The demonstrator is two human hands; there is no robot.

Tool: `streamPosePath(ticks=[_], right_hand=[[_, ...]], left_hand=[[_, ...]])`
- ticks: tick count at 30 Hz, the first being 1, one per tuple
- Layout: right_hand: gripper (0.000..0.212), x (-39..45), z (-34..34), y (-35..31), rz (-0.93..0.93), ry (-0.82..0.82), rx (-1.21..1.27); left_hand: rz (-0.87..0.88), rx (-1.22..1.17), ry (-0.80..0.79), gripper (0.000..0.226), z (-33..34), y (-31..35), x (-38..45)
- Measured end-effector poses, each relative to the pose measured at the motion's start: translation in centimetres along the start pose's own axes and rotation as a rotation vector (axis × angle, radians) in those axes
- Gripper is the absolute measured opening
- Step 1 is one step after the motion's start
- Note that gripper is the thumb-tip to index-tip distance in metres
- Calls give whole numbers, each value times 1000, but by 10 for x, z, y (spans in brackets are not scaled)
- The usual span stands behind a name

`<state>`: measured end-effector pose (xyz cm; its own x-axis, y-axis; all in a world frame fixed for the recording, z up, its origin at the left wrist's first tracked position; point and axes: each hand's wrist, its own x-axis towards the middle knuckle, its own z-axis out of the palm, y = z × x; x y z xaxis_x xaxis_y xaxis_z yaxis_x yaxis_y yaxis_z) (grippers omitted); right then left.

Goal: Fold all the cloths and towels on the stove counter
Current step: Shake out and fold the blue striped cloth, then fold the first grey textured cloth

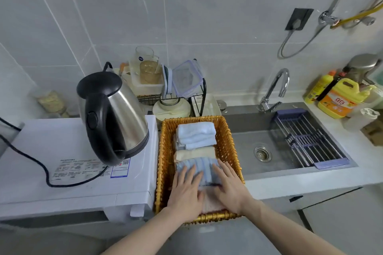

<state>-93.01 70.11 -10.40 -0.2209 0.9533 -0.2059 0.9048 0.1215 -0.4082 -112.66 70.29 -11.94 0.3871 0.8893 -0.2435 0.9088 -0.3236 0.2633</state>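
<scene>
Folded cloths lie in a row inside the wicker basket [163,172], which sits on the counter [290,184] between the sink [244,157] on the right and a white appliance [62,172] carrying a kettle [116,114] on the left. Far in the basket is a pale blue towel [195,133], then a cream cloth [194,154], then a striped blue cloth [204,168], with a pinkish cloth [211,201] nearest. The left hand [185,192] and right hand [232,188] press flat, fingers straight, on the two near cloths.

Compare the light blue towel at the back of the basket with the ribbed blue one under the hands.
The light blue towel lies untouched at the basket's far end; the ribbed blue cloth sits nearer, pressed by the left hand and right hand. The first looks plain and paler, the second striped. Both are folded.
</scene>
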Motion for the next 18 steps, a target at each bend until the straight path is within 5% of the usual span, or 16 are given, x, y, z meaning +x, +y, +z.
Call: streamPosePath(ticks=[10,18], right_hand=[[69,-93,-49,9,213,211,356],[66,-248,-107,65,390,478,474]], left_hand=[[89,-241,61,53,-73,62,-19],[385,-317,156,48,-101,210,-40]])
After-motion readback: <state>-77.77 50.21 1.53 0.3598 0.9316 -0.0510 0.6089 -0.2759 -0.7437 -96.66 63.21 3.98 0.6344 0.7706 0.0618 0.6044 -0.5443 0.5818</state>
